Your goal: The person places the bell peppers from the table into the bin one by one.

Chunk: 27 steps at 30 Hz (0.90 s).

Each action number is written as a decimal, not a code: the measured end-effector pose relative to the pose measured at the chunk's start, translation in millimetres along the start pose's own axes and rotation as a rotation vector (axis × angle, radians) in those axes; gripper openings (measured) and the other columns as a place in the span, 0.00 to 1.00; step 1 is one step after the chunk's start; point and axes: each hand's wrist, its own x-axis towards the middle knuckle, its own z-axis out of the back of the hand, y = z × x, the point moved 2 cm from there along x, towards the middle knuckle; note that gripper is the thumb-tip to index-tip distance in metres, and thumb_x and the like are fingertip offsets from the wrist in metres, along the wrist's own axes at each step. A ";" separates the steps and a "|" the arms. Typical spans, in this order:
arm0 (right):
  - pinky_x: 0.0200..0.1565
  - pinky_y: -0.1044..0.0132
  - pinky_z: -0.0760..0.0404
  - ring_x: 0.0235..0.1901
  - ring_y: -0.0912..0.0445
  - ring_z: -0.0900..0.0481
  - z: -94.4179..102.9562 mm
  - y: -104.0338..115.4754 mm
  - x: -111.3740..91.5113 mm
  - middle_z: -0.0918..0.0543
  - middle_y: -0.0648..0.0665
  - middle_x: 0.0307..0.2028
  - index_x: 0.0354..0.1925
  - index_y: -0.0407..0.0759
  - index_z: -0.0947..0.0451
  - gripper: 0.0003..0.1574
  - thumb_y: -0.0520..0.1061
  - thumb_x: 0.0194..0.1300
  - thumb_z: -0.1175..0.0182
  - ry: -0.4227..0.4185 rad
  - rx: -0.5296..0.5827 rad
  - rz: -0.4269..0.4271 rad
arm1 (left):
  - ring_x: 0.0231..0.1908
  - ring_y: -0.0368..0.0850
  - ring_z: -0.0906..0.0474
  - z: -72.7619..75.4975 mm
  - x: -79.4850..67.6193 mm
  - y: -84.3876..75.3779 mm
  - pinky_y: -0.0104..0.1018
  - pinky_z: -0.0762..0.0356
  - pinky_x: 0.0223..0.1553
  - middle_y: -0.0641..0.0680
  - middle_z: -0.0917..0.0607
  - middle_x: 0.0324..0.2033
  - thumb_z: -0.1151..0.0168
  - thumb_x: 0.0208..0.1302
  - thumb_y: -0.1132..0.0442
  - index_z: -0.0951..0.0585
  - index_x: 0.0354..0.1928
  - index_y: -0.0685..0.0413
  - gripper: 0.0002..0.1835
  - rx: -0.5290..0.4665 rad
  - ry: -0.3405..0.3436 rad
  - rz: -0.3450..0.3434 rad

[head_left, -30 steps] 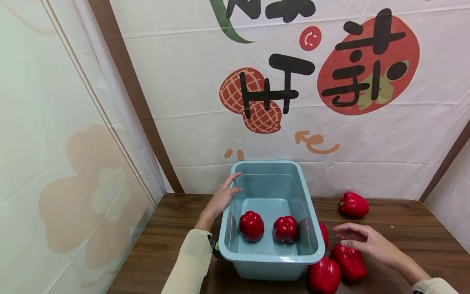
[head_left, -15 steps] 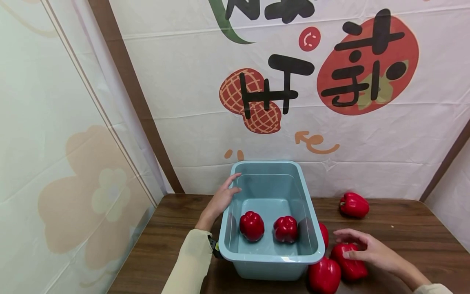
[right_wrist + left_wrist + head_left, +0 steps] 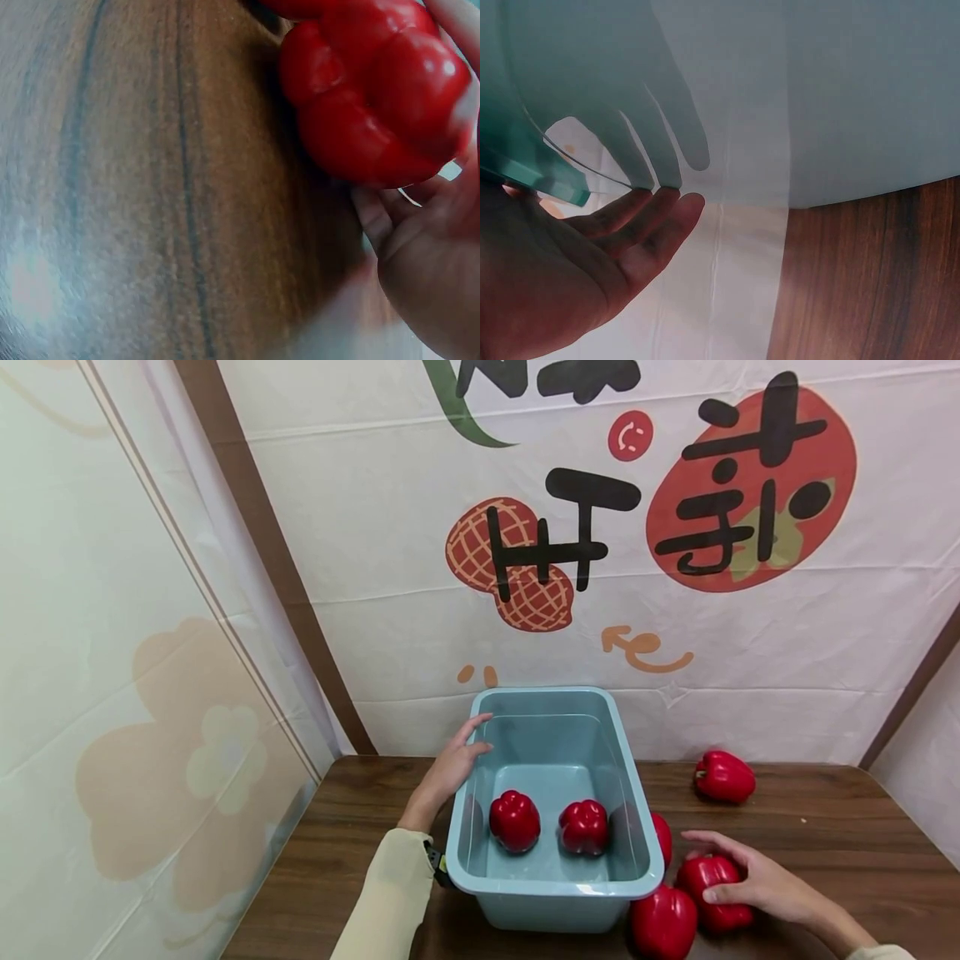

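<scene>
A light blue plastic bin stands on the wooden table in the head view, with two red bell peppers on its floor: one pepper at left, another pepper at right. My left hand holds the bin's left rim, thumb and index finger over the edge. In the left wrist view the other fingertips touch the outer wall. To the right of the bin, my right hand grips a red bell pepper, thumb on the near side and fingers round the far side. That pepper fills the right wrist view's upper right.
A bell pepper stands by the bin's near right corner, and another pepper is partly hidden behind the right rim. One more pepper lies farther back. A printed white cloth hangs behind the table.
My right hand has come down from above the pepper and closed round it, and the pepper has shifted slightly. The left hand and bin have stayed put.
</scene>
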 end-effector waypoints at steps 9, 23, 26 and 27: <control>0.51 0.53 0.18 0.56 0.56 0.24 1.3 -12.1 0.9 0.23 0.53 0.58 0.75 0.42 0.51 0.43 0.40 0.68 0.44 0.084 0.089 0.010 | 0.66 0.67 0.37 -1.4 0.5 -0.5 0.62 0.30 0.60 0.64 0.47 0.75 0.56 0.74 0.61 0.42 0.76 0.50 0.30 0.015 -0.002 -0.009; 0.52 0.51 0.18 0.55 0.50 0.22 1.4 -10.5 3.3 0.20 0.47 0.56 0.68 0.35 0.39 0.31 0.40 0.69 0.47 0.112 0.149 0.009 | 0.64 0.67 0.35 -0.7 2.0 -2.3 0.58 0.26 0.57 0.64 0.47 0.75 0.57 0.74 0.61 0.43 0.76 0.47 0.30 0.018 -0.002 0.014; 0.53 0.50 0.19 0.54 0.49 0.22 1.1 -11.4 3.7 0.20 0.45 0.55 0.66 0.35 0.37 0.29 0.40 0.69 0.48 0.110 0.161 0.018 | 0.64 0.66 0.34 -0.5 3.1 -0.5 0.56 0.24 0.56 0.64 0.46 0.75 0.57 0.74 0.60 0.43 0.76 0.47 0.30 0.021 -0.005 0.019; 0.52 0.50 0.19 0.54 0.49 0.22 0.9 -11.6 3.7 0.20 0.45 0.55 0.66 0.35 0.37 0.29 0.40 0.69 0.48 0.110 0.163 0.021 | 0.64 0.66 0.34 -0.5 3.5 0.2 0.56 0.24 0.56 0.64 0.46 0.75 0.57 0.74 0.60 0.43 0.76 0.46 0.30 0.019 -0.005 0.019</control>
